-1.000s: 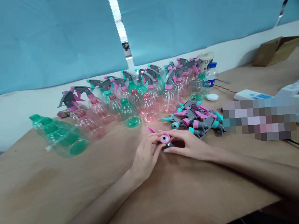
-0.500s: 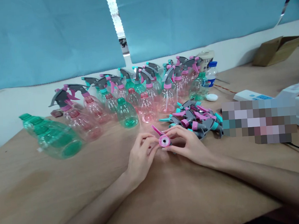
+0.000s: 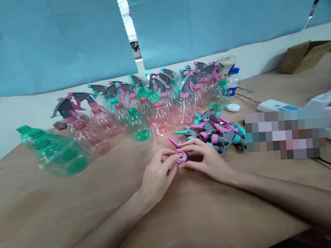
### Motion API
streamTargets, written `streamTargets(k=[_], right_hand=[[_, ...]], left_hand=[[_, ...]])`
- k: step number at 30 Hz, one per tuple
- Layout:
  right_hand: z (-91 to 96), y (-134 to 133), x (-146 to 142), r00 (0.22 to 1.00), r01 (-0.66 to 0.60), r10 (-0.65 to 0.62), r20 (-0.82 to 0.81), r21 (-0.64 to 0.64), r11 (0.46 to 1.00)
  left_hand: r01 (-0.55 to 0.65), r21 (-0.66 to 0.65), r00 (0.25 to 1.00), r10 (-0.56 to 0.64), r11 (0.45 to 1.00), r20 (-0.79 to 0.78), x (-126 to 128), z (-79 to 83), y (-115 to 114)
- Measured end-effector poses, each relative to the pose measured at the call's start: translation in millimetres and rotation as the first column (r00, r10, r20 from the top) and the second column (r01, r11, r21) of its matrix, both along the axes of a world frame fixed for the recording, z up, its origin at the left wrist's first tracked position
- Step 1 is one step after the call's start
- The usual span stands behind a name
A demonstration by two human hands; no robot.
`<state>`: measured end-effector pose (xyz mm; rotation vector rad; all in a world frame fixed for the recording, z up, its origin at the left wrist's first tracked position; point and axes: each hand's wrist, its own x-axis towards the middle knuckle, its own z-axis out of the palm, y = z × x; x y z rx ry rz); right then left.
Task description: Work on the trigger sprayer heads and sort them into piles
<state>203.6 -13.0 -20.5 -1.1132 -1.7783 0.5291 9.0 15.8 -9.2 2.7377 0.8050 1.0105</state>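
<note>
Above the table's middle I hold a pink and grey trigger spray head (image 3: 181, 157), its round pink collar turned toward me. My right hand (image 3: 209, 159) grips it from the right between thumb and fingers. From the left, my left hand (image 3: 159, 173) pinches the collar, a fingertip or thumb tip lying across the opening and hiding part of it. Just beyond my right hand lies a pile of loose spray heads (image 3: 211, 130) in pink, turquoise and grey. A green bottle without a head (image 3: 139, 126) and a pink one (image 3: 162, 120) stand behind my hands.
Several bottles with spray heads (image 3: 185, 100) stand along the back. Green bottles (image 3: 57, 154) lie at the left. To the right are a blue-capped drink bottle (image 3: 233, 82), a white lid (image 3: 233, 107), a white power strip (image 3: 277, 105) and a cardboard box (image 3: 297, 58).
A digit of my left hand has moved right onto the collar's opening, which showed fully before. My right hand keeps its hold on the spray head. The view has shifted slightly.
</note>
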Motion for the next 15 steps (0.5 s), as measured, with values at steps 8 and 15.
streamTargets(k=[8,15], right_hand=[[-3.8,3.3,1.9,0.999,0.039,-0.039,0.03,0.005,0.999],[-2.5,6.5,2.9,1.0,0.016,-0.016,0.0,-0.072,0.997]], left_hand=[[-0.022,0.062,0.996,0.027,0.998,-0.086,1.3,0.6,0.2],[-0.017,-0.029,0.994,0.013,0.999,-0.108,-0.7,-0.8,3.5]])
